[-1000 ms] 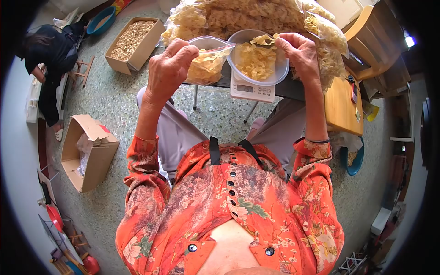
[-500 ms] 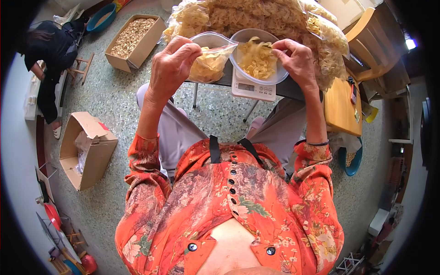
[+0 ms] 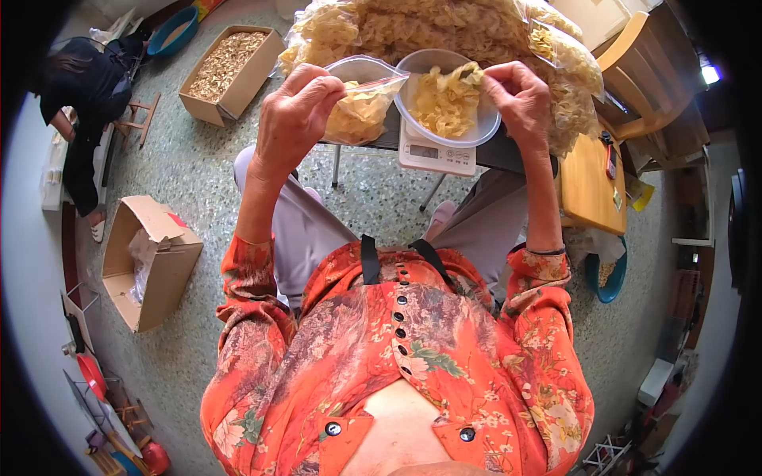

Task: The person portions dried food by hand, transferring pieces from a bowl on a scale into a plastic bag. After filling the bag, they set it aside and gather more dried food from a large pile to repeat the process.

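My left hand (image 3: 294, 115) pinches the top edge of a clear zip bag (image 3: 357, 117), which is partly filled with pale yellow dried flakes and gapes at the top. To its right stands a translucent plastic bowl (image 3: 489, 132) on a white digital scale (image 3: 438, 158); the readout is too small to read. More yellow dried flakes (image 3: 443, 109) lie in the bowl. At the bowl's right rim, the fingers of my right hand (image 3: 522, 103) are closed on a dried flake (image 3: 471, 73), lifted over the pile.
Filled bags of dried flakes (image 3: 444, 28) are heaped behind the bowl. A wooden chair (image 3: 591, 186) stands at right, a phone-like device on its seat. Cardboard boxes (image 3: 230, 75) sit on the floor at left, one holding dried pieces. Another person (image 3: 87, 95) bends at far left.
My right hand has shifted slightly right and pulled up a dried flake from the bowl. My left hand stays on the bag's edge.
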Demonstrator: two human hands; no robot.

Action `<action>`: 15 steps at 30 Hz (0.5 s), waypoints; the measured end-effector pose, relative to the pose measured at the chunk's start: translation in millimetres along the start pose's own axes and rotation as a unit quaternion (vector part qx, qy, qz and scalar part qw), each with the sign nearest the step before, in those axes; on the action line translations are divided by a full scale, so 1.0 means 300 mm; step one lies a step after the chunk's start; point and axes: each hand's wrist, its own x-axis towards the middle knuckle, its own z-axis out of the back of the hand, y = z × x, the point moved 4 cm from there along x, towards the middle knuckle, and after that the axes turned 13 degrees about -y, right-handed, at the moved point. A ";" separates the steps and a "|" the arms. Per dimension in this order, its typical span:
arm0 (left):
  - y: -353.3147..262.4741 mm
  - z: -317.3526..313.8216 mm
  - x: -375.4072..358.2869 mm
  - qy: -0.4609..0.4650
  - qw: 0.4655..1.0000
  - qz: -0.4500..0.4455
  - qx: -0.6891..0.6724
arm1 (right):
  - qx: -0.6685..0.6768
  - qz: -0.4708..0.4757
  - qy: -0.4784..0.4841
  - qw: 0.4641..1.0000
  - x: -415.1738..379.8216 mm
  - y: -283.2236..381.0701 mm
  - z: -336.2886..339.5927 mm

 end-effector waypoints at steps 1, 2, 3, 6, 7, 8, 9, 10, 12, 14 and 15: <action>0.000 0.000 -0.002 0.000 1.000 0.001 0.000 | 0.063 -0.026 -0.024 0.997 0.004 -0.007 0.007; 0.001 0.001 -0.004 0.002 1.000 0.002 0.002 | 0.119 -0.055 -0.036 0.991 0.003 -0.014 0.014; 0.003 0.001 -0.003 0.004 1.000 0.002 0.004 | 0.120 -0.054 -0.036 0.991 0.006 -0.013 0.020; 0.002 -0.001 -0.002 0.004 1.000 0.005 0.009 | 0.289 -0.168 -0.046 0.941 0.015 -0.033 0.027; 0.002 -0.001 -0.001 0.004 1.000 0.004 0.009 | 0.289 -0.167 -0.047 0.941 0.018 -0.030 0.025; 0.003 -0.001 0.000 0.005 1.000 0.006 0.009 | 0.331 -0.176 -0.052 0.926 0.021 -0.029 0.023; 0.004 -0.003 -0.001 0.006 1.000 0.008 0.008 | 0.372 -0.184 -0.056 0.908 0.022 -0.031 0.022; 0.004 -0.004 0.000 0.006 1.000 0.008 0.008 | 0.372 -0.184 -0.056 0.908 0.024 -0.033 0.022; 0.001 -0.004 0.002 0.004 1.000 0.000 0.007 | 0.410 -0.185 -0.068 0.891 0.027 -0.035 0.027; 0.001 -0.005 0.002 0.006 1.000 0.001 0.008 | 0.331 -0.177 -0.053 0.925 0.014 -0.028 0.038; 0.002 -0.004 0.001 0.007 1.000 -0.001 0.007 | 0.250 -0.165 -0.038 0.953 0.011 -0.024 0.037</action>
